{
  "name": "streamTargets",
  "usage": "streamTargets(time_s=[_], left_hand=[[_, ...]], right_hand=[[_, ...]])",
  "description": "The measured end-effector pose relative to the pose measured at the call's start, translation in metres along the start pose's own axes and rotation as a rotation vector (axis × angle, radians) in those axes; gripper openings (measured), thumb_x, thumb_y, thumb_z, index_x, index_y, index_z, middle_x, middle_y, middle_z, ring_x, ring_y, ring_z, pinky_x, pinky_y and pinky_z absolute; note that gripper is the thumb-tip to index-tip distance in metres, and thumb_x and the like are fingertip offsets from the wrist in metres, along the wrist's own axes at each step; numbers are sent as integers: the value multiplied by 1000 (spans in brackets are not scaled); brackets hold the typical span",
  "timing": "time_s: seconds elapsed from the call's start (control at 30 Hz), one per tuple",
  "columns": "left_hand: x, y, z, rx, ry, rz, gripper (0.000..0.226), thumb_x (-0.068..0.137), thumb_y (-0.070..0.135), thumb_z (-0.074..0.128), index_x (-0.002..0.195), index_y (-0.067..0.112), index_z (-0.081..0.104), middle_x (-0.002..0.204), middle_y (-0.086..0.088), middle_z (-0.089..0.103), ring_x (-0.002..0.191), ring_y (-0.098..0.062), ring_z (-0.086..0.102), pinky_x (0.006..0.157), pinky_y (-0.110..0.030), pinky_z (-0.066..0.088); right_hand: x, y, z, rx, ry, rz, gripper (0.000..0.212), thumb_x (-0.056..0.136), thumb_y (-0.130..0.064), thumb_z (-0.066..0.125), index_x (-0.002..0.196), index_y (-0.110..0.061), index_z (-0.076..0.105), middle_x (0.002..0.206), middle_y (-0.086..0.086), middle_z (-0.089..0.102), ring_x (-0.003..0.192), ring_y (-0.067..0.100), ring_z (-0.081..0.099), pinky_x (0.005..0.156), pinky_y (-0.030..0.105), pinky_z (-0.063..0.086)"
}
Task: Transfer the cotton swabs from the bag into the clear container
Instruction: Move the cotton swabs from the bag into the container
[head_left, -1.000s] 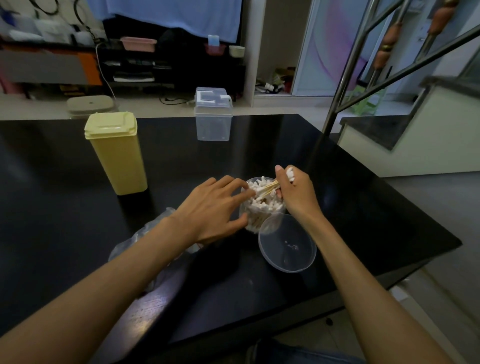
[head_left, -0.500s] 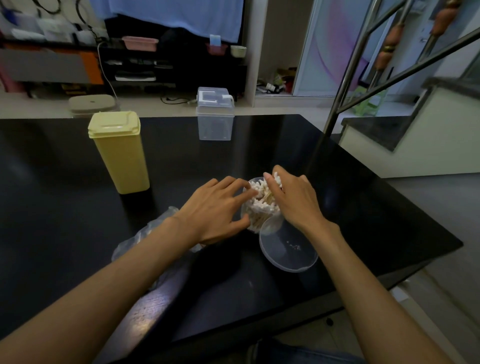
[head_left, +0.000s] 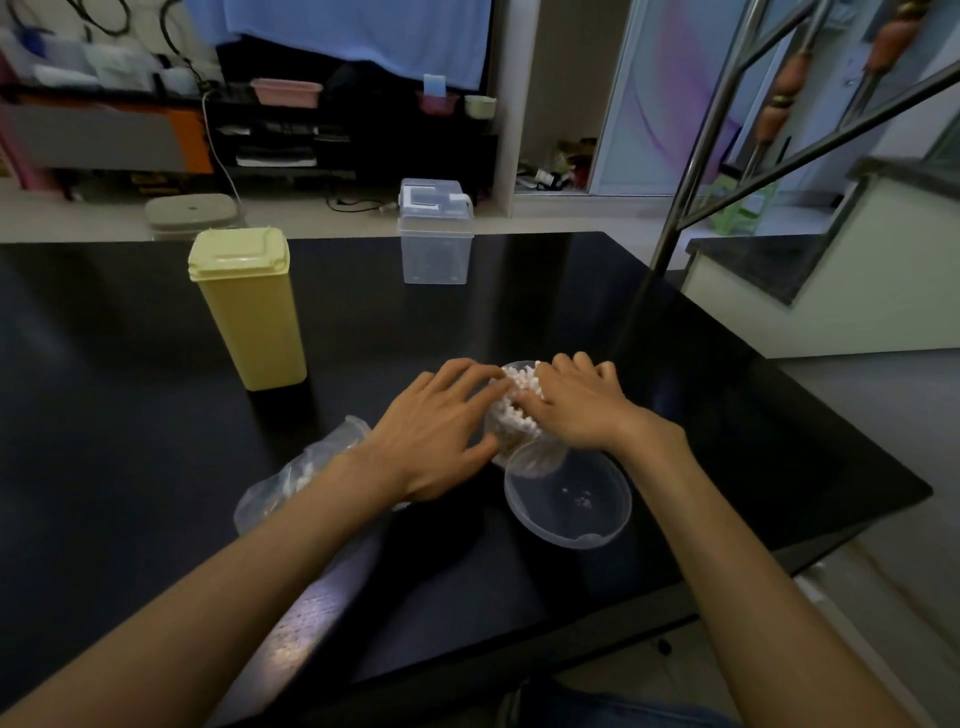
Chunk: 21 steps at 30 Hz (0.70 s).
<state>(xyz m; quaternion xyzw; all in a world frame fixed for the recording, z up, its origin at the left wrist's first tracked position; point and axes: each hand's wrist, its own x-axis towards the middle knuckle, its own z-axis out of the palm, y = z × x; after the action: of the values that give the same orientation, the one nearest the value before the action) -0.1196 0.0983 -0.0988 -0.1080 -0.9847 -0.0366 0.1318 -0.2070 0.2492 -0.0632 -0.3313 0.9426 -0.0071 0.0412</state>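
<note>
While both forearms reach forward over the glossy black desk (head_left: 156, 415), we see the left hand (head_left: 431, 431) curled round the near-left side of the small round clear plastic container (head_left: 501, 447), thumb low and fingers up at its rim. Our right hand (head_left: 576, 408) lies palm-down, fingers straight, pressing on the white-tipped cotton swabs (head_left: 519, 382) heaped inside it. Behind the left wrist lies the crumpled clear plastic bag (head_left: 291, 483). A round clear lid (head_left: 569, 512) rests just in front of the container.
</note>
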Motion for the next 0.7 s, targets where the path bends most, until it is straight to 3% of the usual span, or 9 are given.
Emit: streamTargets(time_s=[0.1,0.2,0.27,0.37,0.53,0.7], left_hand=[[1,5,1,-201,-56,-101,72,84,54,23,149,22,20,153,7,23,138,-9,18,107,-27,24],[3,11,-4,-330,-19,-122,67,94,44,41,150,25,11,156,7,16,141,-6,15,111,-27,20],[6,15,-10,-390,-6,-109,69,95,34,44,151,27,3,158,9,9,142,-1,8,112,-23,13],[11,20,-16,-417,-66,-55,66,95,35,35,150,27,-1,159,11,0,135,10,-5,109,-14,2],[12,20,-11,-332,-161,3,70,85,45,16,151,25,5,159,7,5,143,0,3,114,-17,-3],[6,16,-7,-176,-145,71,80,76,50,2,151,21,3,159,0,9,145,-3,5,117,-20,-7]], right_hand=[[-4,12,-14,331,-124,-23,31,90,-44,53,112,-22,51,106,-3,50,103,13,44,94,34,35],[-14,24,-30,671,-212,-44,44,86,-31,64,127,-20,52,110,-5,58,101,9,55,84,23,46],[-18,31,-35,714,-185,-58,38,89,-25,60,127,-20,55,113,-6,60,102,5,56,80,16,43],[-20,33,-31,825,-102,-10,26,91,-29,56,115,-22,64,99,-14,64,90,-2,57,72,15,40],[-19,33,-11,1027,31,116,19,80,-23,70,99,-18,72,91,-9,70,89,-1,62,76,17,44],[-17,31,-4,944,122,100,19,76,-22,75,94,-16,74,78,-8,62,75,1,57,66,13,39]])
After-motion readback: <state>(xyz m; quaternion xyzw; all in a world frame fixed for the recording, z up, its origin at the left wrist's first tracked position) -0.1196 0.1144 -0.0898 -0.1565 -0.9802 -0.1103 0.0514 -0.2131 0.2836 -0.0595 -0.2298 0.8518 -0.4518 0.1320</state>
